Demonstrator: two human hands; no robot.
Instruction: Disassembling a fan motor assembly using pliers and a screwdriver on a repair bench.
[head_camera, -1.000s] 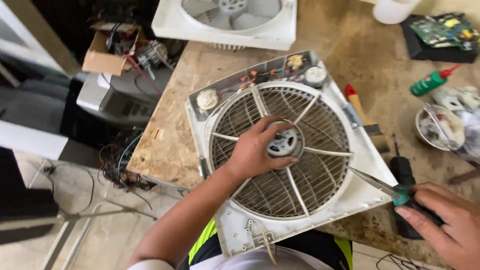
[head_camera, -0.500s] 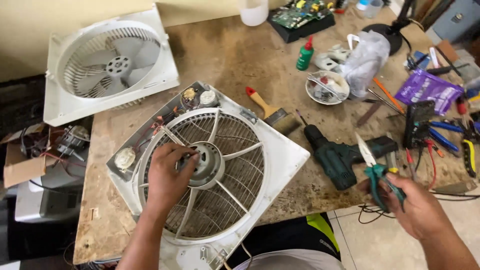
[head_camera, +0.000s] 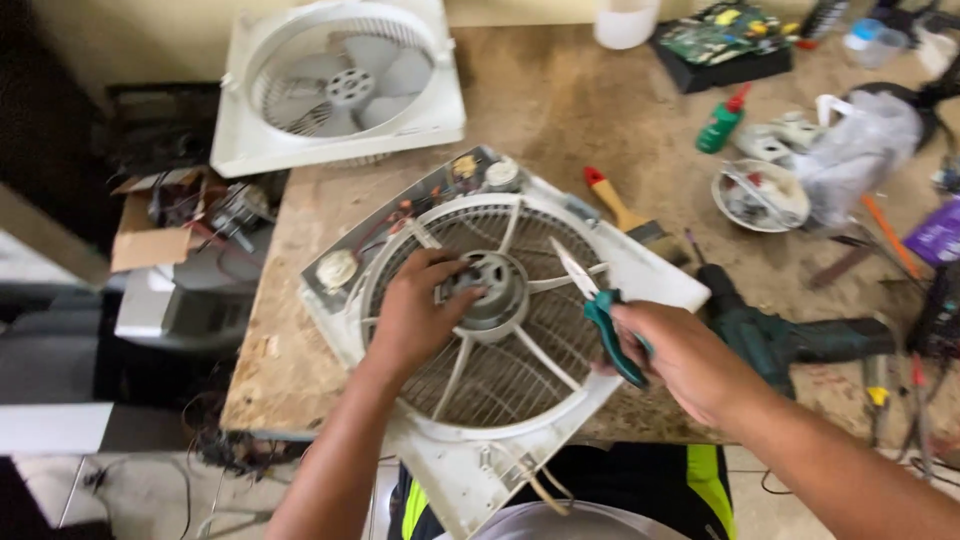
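Your left hand (head_camera: 415, 315) grips the grey motor hub (head_camera: 487, 285) of the white fan grille (head_camera: 520, 400) on the tabletop (head_camera: 570, 110), your right hand (head_camera: 680, 355) closed around green-handled pliers (head_camera: 600, 315), a purple packet (head_camera: 940, 235) far right.

Bare tabletop (head_camera: 560, 110) open between second fan housing (head_camera: 340, 90) at back left and clutter at right; a hand fits through there. Fan frame (head_camera: 500, 300) fills the front centre, overhanging the near edge. Right side crowded: paintbrush (head_camera: 625, 215) just beside frame corner, cordless drill (head_camera: 790, 335) close behind right hand (head_camera: 680, 355), bowl (head_camera: 765, 195), plastic bag (head_camera: 860, 145), green bottle (head_camera: 722, 122). Left hand (head_camera: 415, 315) covers the grille by motor hub (head_camera: 490, 285). Left table strip beside frame stays bare.
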